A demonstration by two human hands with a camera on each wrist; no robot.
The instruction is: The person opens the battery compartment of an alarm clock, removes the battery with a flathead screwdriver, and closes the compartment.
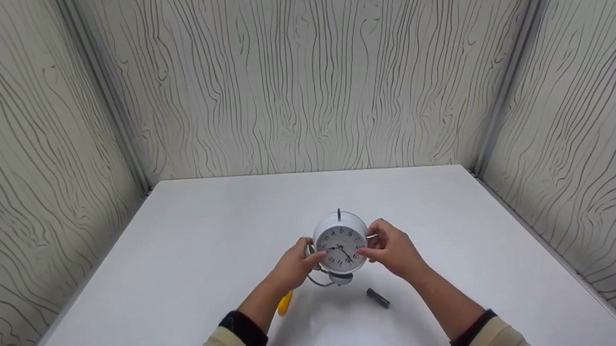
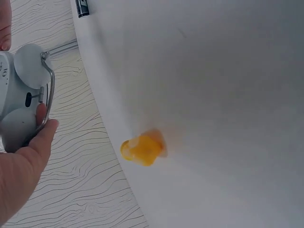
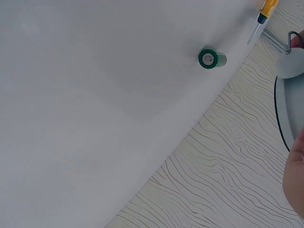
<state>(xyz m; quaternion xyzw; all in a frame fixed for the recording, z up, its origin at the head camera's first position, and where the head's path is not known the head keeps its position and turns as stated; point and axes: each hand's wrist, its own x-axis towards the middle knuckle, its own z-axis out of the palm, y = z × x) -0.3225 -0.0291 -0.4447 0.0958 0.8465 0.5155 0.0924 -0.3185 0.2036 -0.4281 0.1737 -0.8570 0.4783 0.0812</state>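
A white twin-bell alarm clock (image 1: 338, 239) is held upside down above the table, dial toward me, bells and wire handle at the bottom. My left hand (image 1: 293, 264) grips its left side, thumb on the dial's edge; the left wrist view shows that thumb by the handle (image 2: 51, 90). On the other side my right hand (image 1: 398, 250) pinches the clock near a thin metal foot (image 1: 372, 236), with the thumb at the dial's rim. The fingers behind the clock are partly hidden.
A dark green battery (image 1: 378, 298) lies on the white table (image 1: 226, 219) below the clock. Beside my left forearm is a yellow-handled screwdriver (image 3: 267, 8), partly covered by the arm in the head view. Wood-patterned panels (image 1: 303, 78) enclose the back and sides.
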